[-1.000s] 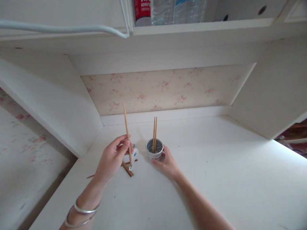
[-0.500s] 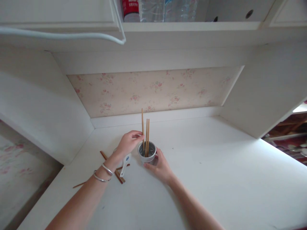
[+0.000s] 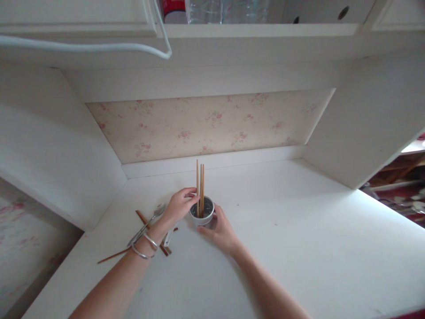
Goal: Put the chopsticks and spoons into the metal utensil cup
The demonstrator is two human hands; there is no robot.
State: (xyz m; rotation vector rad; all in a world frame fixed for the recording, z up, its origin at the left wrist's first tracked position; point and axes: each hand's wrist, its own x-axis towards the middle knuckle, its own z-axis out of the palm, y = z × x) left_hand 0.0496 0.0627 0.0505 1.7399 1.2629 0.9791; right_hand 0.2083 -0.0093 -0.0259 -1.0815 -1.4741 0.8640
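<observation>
A white cup [image 3: 201,220] with a dark inside stands on the white tabletop. Several wooden chopsticks [image 3: 202,186] stand upright in it. My left hand [image 3: 181,204] pinches the leftmost chopstick [image 3: 197,177], whose lower end is inside the cup. Around the cup's right side, by its handle, my right hand [image 3: 221,228] is closed. Left of the cup, partly under my left forearm, lie more chopsticks [image 3: 114,255], a metal spoon [image 3: 159,210] and a white spoon [image 3: 168,238] with part of it hidden by my hand.
The white tabletop [image 3: 282,230] runs to a low back ledge below flowered wallpaper [image 3: 215,124]. White side panels rise at left and right. Overhead, a shelf [image 3: 259,30] holds clear plastic bottles [image 3: 206,11] and a red can [image 3: 174,5]. A white cable [image 3: 99,47] hangs in front.
My left hand has lowered the chopstick deeper into the cup, so its top sits lower. My right hand stays on the cup. The metal spoon shows more from behind my left arm.
</observation>
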